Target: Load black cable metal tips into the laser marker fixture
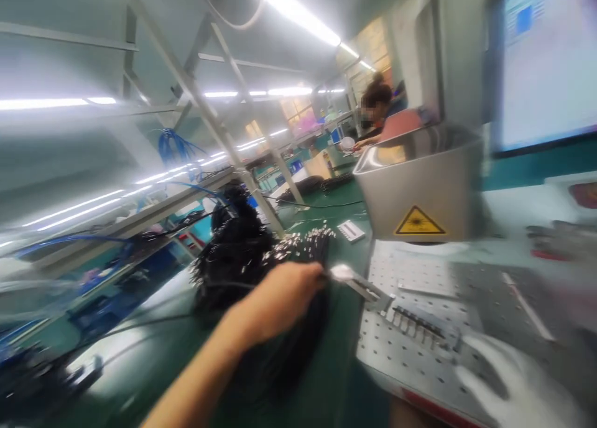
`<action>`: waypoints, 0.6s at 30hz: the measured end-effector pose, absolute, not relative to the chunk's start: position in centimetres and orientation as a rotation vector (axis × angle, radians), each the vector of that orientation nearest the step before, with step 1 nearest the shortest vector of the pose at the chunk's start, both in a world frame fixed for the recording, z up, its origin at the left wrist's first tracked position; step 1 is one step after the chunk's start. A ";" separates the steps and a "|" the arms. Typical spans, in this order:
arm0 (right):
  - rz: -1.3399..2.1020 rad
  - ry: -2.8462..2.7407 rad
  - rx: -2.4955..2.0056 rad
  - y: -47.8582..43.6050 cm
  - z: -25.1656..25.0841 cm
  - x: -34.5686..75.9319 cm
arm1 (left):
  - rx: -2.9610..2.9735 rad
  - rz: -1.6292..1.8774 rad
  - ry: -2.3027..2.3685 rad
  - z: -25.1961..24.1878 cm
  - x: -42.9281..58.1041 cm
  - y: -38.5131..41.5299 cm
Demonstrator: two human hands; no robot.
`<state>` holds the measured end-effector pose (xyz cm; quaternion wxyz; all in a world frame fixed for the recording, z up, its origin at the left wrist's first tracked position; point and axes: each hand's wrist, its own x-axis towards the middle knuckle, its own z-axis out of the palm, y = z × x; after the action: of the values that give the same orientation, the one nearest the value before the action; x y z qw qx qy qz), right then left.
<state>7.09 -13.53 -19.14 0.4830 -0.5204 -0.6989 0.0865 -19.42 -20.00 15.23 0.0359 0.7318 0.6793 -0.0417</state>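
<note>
My bare left hand [284,297] reaches across the green bench and is closed on the metal-tipped end of a black cable [342,272], beside a large heap of black cables with silver tips [247,254]. My right hand [513,381], in a white glove, rests with fingers apart on the perforated metal plate [410,353], just right of a small black fixture with a row of slots [415,322]. The frame is blurred by motion.
A grey laser-marker hood with a yellow warning triangle [420,188] stands over the plate. A monitor [545,61] is at the upper right. A metal rack frame [209,123] and blue cables [172,145] stand to the left. Another person [375,114] works further along the bench.
</note>
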 end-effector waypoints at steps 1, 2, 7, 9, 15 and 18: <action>0.009 -1.803 -1.218 -13.5 -17.9 7.1 | 2.147 0.087 1.917 12.2 -18.5 -19.3; -0.179 -1.876 -1.162 -13.4 -16.7 6.9 | 2.032 0.233 1.779 9.1 -17.6 -18.7; -0.624 -1.982 -1.079 -12.7 -14.0 5.2 | 1.609 0.662 1.634 -2.0 -14.7 -17.0; -0.631 -1.992 -1.081 -12.6 -13.9 5.1 | 1.480 0.751 1.591 -4.3 -14.3 -16.5; -0.514 -2.007 -1.127 -13.7 -14.7 5.0 | 1.221 0.711 1.664 -6.7 -13.3 -15.8; -0.507 -2.040 -1.137 -14.1 -15.2 5.0 | 1.202 0.704 1.698 -6.4 -13.0 -15.8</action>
<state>5.04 -14.08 -15.20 0.3670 -0.4425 -0.7940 -0.1975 -13.01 -15.76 -6.36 0.4553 0.4873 0.6883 0.2854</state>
